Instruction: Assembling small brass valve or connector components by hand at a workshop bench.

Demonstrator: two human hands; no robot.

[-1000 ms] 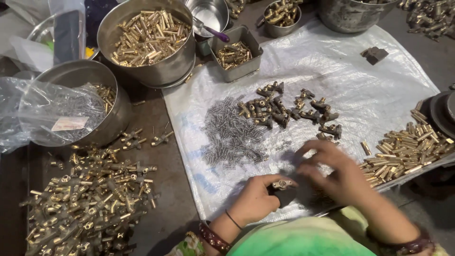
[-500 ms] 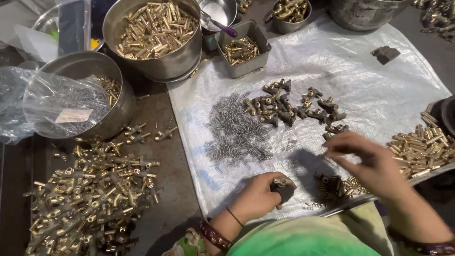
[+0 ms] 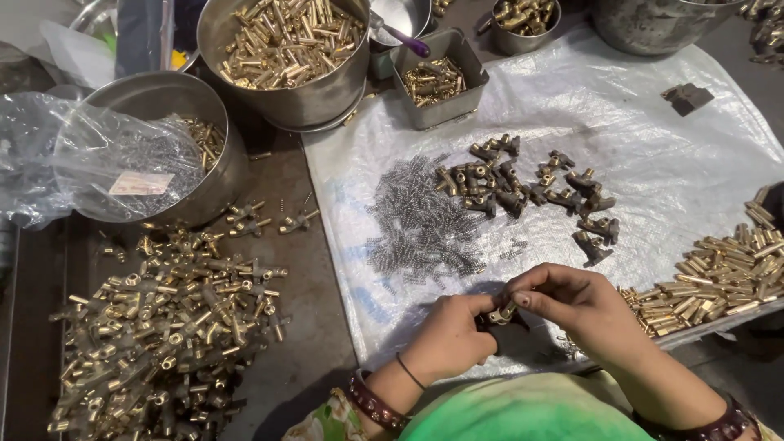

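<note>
Here a small brass fitting [image 3: 500,314] is pinched between left hand [image 3: 447,339] and right hand [image 3: 576,306], near the plastic sheet [image 3: 670,163]'s front edge.

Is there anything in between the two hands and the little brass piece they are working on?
Nothing visible. The left hand and the right hand both touch the small brass part directly with their fingertips, above the plastic sheet. The spring pile lies farther back, apart from them.
</note>
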